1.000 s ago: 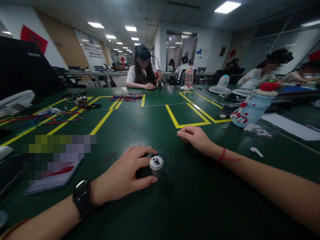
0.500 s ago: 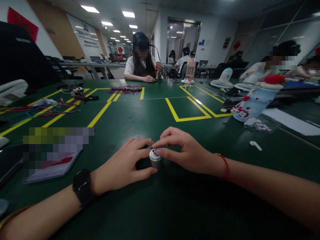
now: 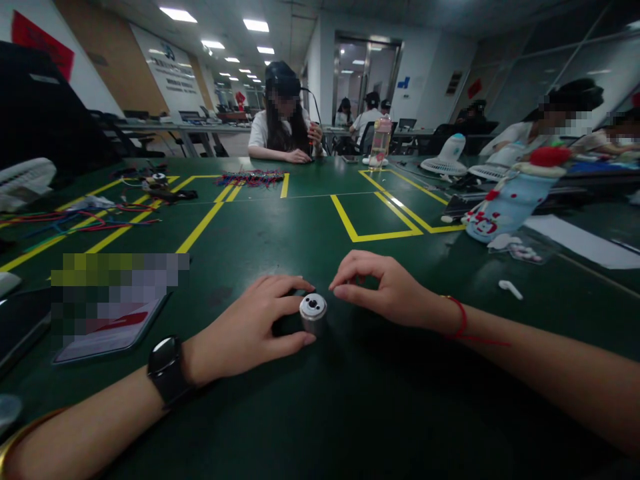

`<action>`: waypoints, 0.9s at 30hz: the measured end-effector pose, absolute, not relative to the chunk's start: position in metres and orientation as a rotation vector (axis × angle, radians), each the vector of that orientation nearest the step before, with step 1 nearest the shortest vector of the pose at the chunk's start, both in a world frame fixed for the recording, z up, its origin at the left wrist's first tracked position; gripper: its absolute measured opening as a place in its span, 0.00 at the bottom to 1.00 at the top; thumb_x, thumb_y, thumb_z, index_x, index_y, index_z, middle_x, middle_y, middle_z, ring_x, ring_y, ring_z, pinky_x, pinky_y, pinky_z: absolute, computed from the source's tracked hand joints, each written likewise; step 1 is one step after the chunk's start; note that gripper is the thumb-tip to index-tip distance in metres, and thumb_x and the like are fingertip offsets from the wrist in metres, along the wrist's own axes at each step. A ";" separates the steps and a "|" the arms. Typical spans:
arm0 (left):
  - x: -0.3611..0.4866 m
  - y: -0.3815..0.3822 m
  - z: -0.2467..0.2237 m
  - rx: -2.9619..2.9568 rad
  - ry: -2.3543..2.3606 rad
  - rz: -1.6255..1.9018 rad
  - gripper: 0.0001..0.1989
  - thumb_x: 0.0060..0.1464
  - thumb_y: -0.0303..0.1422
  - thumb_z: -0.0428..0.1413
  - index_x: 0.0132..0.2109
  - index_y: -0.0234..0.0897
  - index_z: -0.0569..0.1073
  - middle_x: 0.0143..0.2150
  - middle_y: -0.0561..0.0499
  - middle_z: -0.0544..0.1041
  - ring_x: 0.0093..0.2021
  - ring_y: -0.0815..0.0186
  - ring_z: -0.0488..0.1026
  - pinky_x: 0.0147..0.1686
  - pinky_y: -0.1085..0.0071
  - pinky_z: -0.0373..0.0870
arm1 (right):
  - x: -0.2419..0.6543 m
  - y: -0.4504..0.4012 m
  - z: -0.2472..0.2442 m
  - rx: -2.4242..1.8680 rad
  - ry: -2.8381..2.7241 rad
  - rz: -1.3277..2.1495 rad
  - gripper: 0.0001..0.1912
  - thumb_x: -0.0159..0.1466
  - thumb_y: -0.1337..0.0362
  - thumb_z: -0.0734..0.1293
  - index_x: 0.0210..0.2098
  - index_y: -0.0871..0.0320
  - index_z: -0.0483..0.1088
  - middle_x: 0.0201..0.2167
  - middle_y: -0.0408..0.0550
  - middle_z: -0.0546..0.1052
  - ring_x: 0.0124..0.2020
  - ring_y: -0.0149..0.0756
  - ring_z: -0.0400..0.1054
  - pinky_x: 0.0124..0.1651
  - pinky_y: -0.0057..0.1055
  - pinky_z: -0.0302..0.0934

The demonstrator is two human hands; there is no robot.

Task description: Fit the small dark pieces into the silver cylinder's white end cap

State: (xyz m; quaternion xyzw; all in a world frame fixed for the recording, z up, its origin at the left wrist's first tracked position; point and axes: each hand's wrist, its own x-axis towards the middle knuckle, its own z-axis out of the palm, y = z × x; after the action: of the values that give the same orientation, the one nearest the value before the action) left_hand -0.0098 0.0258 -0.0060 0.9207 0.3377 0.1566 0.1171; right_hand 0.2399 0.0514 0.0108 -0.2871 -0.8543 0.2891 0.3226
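Note:
A small silver cylinder that looks like a motor stands upright on the green table. Its pale round top shows a dark centre and small holes. My left hand curls round it from the left, thumb at the near side and fingers at the far side. Just to the right of the motor, apart from it, is my right hand. Its thumb and forefinger are drawn together in a pinch; anything between the tips is too small or hidden to make out.
A phone-like slab lies left of my left hand, with loose wires beyond. To the right are a white earbud, a blue bottle and white paper. Across the table sits a person near a clear bottle.
My right hand has lifted off the motor's top and moved right, its fingers closing to a pinch. The top is now uncovered. My left hand stays round the motor.

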 end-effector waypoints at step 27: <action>-0.010 0.032 -0.015 2.718 0.953 0.449 0.14 0.58 0.41 0.57 0.50 0.47 0.74 0.61 0.50 0.66 0.59 0.53 0.63 0.57 0.55 0.61 | 0.260 0.062 -0.008 -0.649 -2.564 0.680 0.07 0.59 0.66 0.69 0.38 0.58 0.76 0.40 0.49 0.72 0.41 0.34 0.67 0.47 0.34 0.61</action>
State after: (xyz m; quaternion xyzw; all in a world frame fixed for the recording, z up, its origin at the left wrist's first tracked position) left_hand -0.0097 0.0322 -0.0145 0.9264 0.3249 0.1532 0.1131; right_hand 0.2600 0.0623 -0.0079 -0.2327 -0.9191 0.2439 0.2041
